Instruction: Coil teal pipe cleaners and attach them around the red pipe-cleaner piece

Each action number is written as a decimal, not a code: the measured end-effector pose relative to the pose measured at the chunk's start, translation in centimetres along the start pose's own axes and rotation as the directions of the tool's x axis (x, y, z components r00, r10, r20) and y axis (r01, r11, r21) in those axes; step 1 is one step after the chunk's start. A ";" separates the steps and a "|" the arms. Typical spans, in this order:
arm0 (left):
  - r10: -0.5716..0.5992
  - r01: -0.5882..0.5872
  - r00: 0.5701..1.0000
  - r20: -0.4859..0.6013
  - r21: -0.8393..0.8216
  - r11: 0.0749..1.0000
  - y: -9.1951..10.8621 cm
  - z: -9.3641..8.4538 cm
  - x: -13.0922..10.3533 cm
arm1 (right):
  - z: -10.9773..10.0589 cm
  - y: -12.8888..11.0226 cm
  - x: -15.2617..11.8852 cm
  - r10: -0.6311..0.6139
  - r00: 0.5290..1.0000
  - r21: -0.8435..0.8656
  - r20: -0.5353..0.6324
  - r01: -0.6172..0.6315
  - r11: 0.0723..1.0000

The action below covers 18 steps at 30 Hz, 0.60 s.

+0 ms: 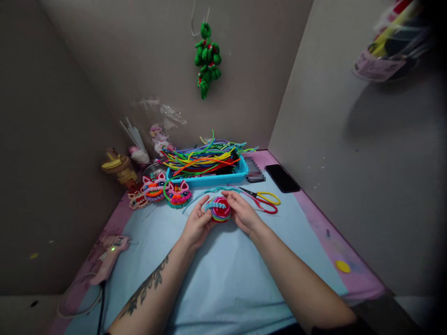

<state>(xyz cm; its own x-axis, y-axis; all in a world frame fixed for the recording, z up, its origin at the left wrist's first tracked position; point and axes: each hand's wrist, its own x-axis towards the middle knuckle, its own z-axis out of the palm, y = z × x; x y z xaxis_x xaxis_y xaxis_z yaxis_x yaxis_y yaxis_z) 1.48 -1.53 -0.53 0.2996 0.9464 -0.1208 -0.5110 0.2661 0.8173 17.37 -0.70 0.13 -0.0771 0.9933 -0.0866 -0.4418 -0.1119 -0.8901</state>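
Observation:
A round pipe-cleaner ornament (223, 215), red and pink with blue, purple and green bands, is held between my two hands above the blue cloth. A twisted light-blue strand (217, 204) curves over its upper left side. My left hand (199, 224) is closed on the ornament's left edge, thumb at the end of the blue strand. Around the right edge curl the fingers of my right hand (244, 213); its fingertips are partly hidden behind the piece. Just beyond lie loose blue pipe cleaners (209, 190) and scissors (261, 199) with red and yellow handles.
A blue tray (209, 179) heaped with coloured pipe cleaners stands at the back. Finished animal-head ornaments (179, 193) sit left of it. A phone (282, 178) lies at right, a yellow disc (342, 266) nearer. At left rests a lit, corded glue gun (111, 258). Walls enclose the table.

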 end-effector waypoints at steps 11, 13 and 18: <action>-0.098 0.102 0.995 0.037 -0.124 0.987 -0.9 -0.4 0.2 | -0.2 -0.2 -0.2 -0.209 0.955 -0.517 0.208 0.289 0.806; -0.095 0.095 0.995 -0.010 -0.055 0.994 -0.9 -0.6 0.2 | -0.6 -0.2 0.0 -0.195 0.966 -0.559 0.170 0.257 0.788; 0.273 -0.175 0.945 -0.181 0.424 0.889 0.0 -1.6 0.7 | -1.3 0.3 0.4 -0.221 0.962 -0.699 0.159 0.268 0.663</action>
<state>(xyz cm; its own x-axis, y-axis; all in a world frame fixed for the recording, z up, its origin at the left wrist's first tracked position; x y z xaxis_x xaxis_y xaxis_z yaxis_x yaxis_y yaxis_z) 0.35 -0.55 -1.50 -0.0022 1.0000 0.0067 -0.1653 -0.0070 0.9862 18.41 -0.31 -0.78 -0.1187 0.9756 0.1847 0.3108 0.2132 -0.9263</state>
